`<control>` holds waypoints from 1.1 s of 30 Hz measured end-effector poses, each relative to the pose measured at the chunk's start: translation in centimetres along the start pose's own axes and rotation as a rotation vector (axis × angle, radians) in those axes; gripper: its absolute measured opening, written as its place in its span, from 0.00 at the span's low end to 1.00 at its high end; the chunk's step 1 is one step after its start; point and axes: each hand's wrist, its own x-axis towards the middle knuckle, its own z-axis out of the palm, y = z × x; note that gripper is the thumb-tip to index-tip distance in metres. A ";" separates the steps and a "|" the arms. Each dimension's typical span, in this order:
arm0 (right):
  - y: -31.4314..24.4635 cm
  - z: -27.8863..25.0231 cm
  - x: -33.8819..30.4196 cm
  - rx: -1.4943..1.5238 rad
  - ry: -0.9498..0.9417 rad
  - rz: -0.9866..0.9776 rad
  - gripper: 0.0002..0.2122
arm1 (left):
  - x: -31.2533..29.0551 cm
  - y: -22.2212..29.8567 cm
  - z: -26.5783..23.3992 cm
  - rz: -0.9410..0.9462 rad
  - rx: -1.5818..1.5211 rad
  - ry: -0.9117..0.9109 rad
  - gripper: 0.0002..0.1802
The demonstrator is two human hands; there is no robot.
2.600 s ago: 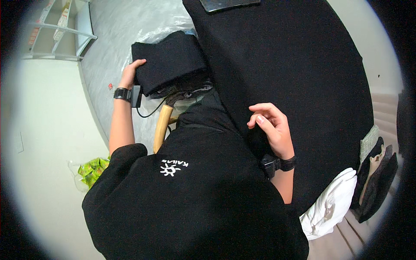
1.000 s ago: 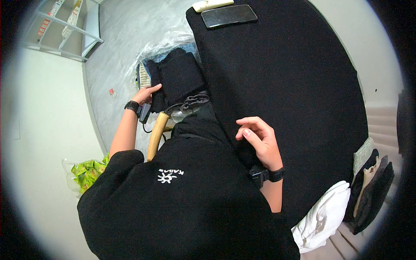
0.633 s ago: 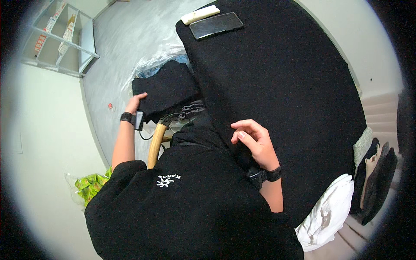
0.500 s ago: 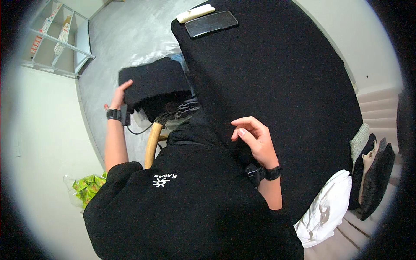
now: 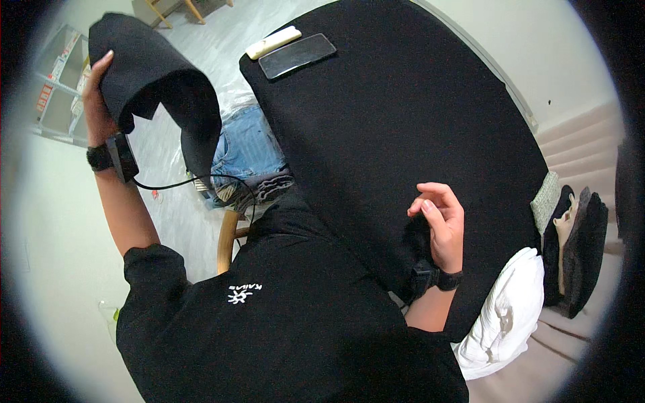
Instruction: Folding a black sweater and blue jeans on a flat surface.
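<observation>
At the upper left, my left hand [image 5: 96, 80] grips the edge of a folded black garment [image 5: 151, 57], its thumb on the near face. The cloth hangs off to the right in a loose curl, held up in the air beside the table; its exact kind cannot be made out. Over the black-covered table [image 5: 403, 101], my right hand [image 5: 440, 218] hovers with loosely bent fingers and nothing in it. Below the held garment, a pile of folded clothes with blue jeans [image 5: 248, 144] on top lies in clear plastic. Dark folded denim [image 5: 272, 187] shows at the pile's near end.
A dark phone [image 5: 297, 56] and a pale stick-shaped object [image 5: 273, 42] lie at the table's far left corner. White folded cloth [image 5: 505, 316] and dark garments [image 5: 583, 248] sit along the right. A wooden chair arm [image 5: 227, 238] stands by my left side. A cable runs from my left wrist.
My left hand has lifted the black garment up and leftward off the clothes pile, uncovering the blue jeans. My right hand has shifted a little to the right; the view has turned slightly.
</observation>
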 end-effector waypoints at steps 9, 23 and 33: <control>-5.7 2.7 2.6 -0.048 -0.041 -0.460 0.43 | 2.1 4.1 18.0 0.835 0.307 -0.423 0.22; 2.0 -12.3 -2.7 0.309 0.863 0.001 0.20 | -12.0 -9.3 32.3 0.542 0.799 -1.520 0.39; 1.0 -15.1 -2.8 0.121 0.788 0.170 0.17 | -17.2 -6.8 39.6 0.811 0.516 -1.568 0.36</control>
